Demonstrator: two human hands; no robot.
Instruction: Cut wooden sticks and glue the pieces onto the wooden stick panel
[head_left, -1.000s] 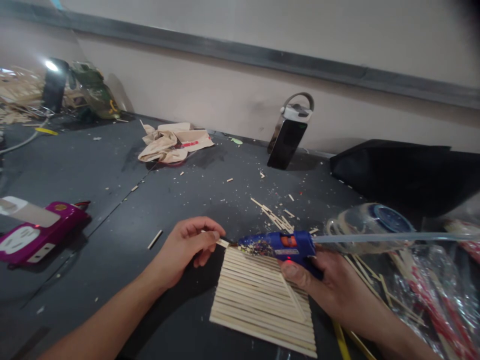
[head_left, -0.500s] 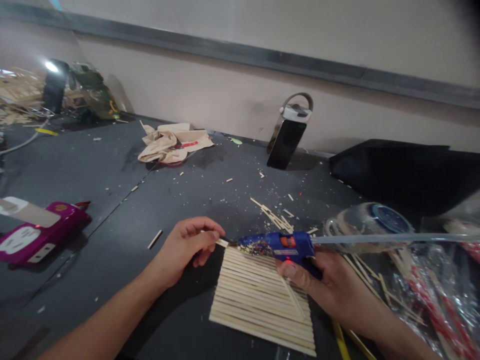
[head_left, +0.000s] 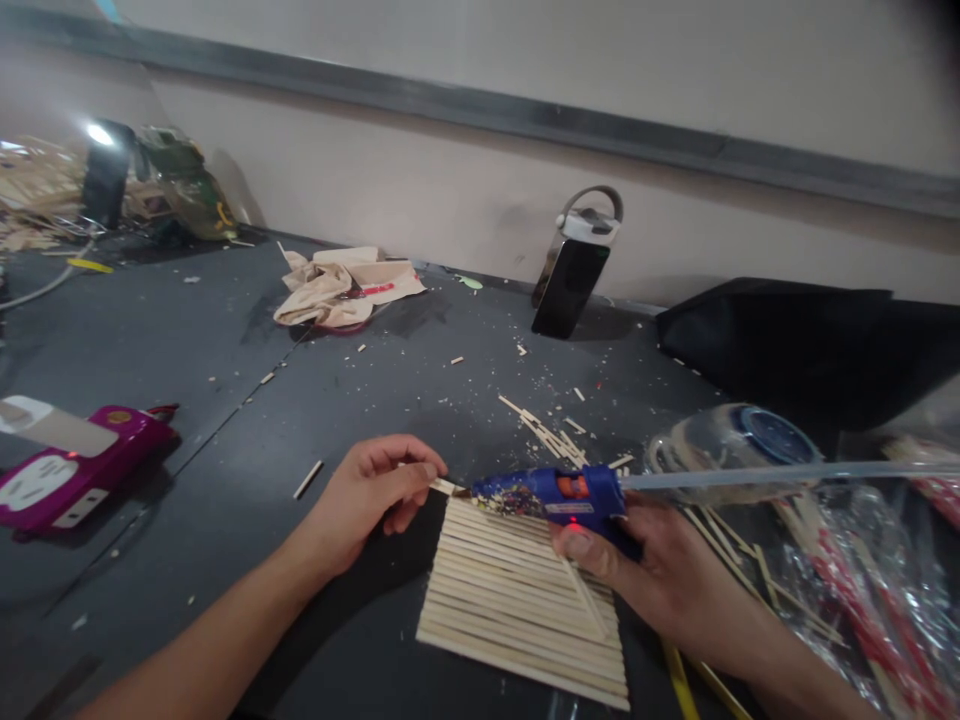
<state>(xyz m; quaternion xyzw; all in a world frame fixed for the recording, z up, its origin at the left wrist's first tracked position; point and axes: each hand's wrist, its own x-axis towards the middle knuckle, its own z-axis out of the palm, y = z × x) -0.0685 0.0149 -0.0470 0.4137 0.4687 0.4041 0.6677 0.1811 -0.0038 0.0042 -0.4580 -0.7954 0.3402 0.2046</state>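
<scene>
Between thumb and fingers, my left hand (head_left: 386, 487) pinches a short wooden stick (head_left: 444, 486). My right hand (head_left: 652, 565) is wrapped round the handle of a blue hot glue gun (head_left: 555, 495), whose red light glows. The gun's nozzle meets the end of the pinched stick, or nearly so. A long clear glue stick (head_left: 750, 477) sticks out of the gun's back. Under the gun lies a flat panel of wooden sticks (head_left: 517, 610) laid side by side, with one stick lying aslant on top near my right thumb.
A purple power strip (head_left: 90, 465) is at the left. Loose stick pieces (head_left: 551, 435) lie beyond the gun. A clear jar (head_left: 720, 445) and plastic-wrapped sticks (head_left: 847, 590) are at right. Further back are a phone (head_left: 570, 288) against a bottle, crumpled brown paper (head_left: 337, 285) and a black bag (head_left: 795, 345).
Almost nothing differs. The glue gun has shifted very slightly left, its nozzle still by the pinched stick. The whole view has drifted a little.
</scene>
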